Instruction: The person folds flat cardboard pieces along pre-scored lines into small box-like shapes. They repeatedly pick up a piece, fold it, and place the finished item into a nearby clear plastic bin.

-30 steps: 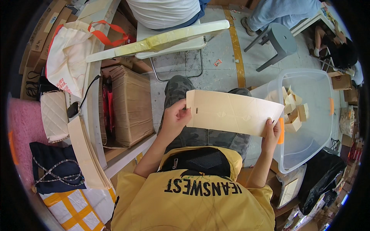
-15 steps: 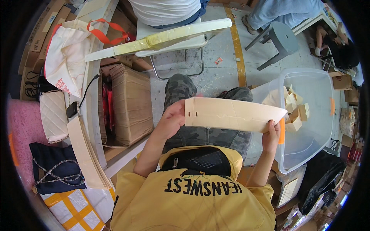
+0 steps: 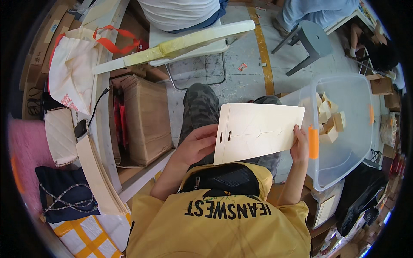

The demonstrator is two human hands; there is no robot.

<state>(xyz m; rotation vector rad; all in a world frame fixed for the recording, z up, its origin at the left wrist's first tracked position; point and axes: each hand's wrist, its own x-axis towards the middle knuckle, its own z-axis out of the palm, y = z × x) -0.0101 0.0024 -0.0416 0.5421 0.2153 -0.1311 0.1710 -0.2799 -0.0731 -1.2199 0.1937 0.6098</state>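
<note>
A flat cream cardboard box blank [image 3: 260,135] is held above my lap, its broad face tilted up. Two short slots show near its left edge, and a wavy cut line crosses its middle. My right hand [image 3: 300,144] grips the right edge, thumb on the face. At the left edge is my left hand [image 3: 198,144], its fingers bent and reaching behind the card, fingertips hidden. To the right stands a clear plastic bin [image 3: 316,172] with orange latches. Several folded cream card pieces [image 3: 330,127] lie in it.
A stack of cream card blanks [image 3: 100,176] lies on the left table, beside a white quilted bag [image 3: 61,136], a navy pouch [image 3: 64,189] and a black cable [image 3: 98,105]. An open carton [image 3: 146,120] stands under it. Ahead are a seated person, a grey stool [image 3: 312,41] and a taped white board [image 3: 180,45].
The blank has turned from a steep tilt to show its broad face, and its left side has come nearer to me. My left hand has moved slightly right and nearer.
</note>
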